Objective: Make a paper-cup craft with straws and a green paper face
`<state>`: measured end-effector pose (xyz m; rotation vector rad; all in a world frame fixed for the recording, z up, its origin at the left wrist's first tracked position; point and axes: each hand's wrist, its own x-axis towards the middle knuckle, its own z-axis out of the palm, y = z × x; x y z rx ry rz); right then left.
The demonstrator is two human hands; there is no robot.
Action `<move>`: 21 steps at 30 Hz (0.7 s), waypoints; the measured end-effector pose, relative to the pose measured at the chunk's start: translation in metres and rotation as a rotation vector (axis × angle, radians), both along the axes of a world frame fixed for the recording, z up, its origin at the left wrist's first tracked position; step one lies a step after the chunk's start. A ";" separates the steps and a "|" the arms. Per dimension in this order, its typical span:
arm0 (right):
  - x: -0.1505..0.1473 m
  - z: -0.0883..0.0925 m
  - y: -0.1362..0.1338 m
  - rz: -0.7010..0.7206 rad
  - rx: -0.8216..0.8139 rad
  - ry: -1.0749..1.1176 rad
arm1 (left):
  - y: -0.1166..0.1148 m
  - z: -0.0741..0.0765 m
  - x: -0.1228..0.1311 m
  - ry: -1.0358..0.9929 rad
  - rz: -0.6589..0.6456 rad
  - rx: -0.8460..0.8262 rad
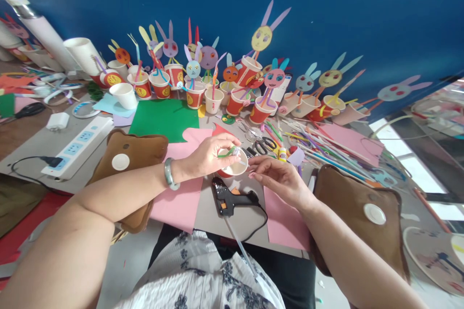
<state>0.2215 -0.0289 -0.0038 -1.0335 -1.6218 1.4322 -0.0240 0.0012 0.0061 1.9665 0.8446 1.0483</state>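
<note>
My left hand is closed in a pinch on a green strip at the rim of a red paper cup, which it also steadies. My right hand touches the cup's right side, its fingers curled loosely around it. A black glue gun lies on the table just below the cup, its cord running towards me. Pink paper sheets lie under both hands.
Several paper-cup rabbits with coloured ears stand in rows against the blue wall. Green paper, scissors, loose straws and a white power strip lie around. Two brown pads flank my arms.
</note>
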 end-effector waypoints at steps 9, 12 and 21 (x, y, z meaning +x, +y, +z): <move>-0.002 -0.012 0.003 -0.084 0.153 -0.036 | -0.001 0.000 0.001 -0.022 -0.040 0.035; -0.004 -0.016 0.005 -0.121 0.175 -0.048 | -0.001 0.001 0.001 -0.013 -0.041 0.038; -0.011 -0.016 0.003 -0.169 0.168 -0.054 | 0.000 0.000 0.001 -0.035 -0.044 0.035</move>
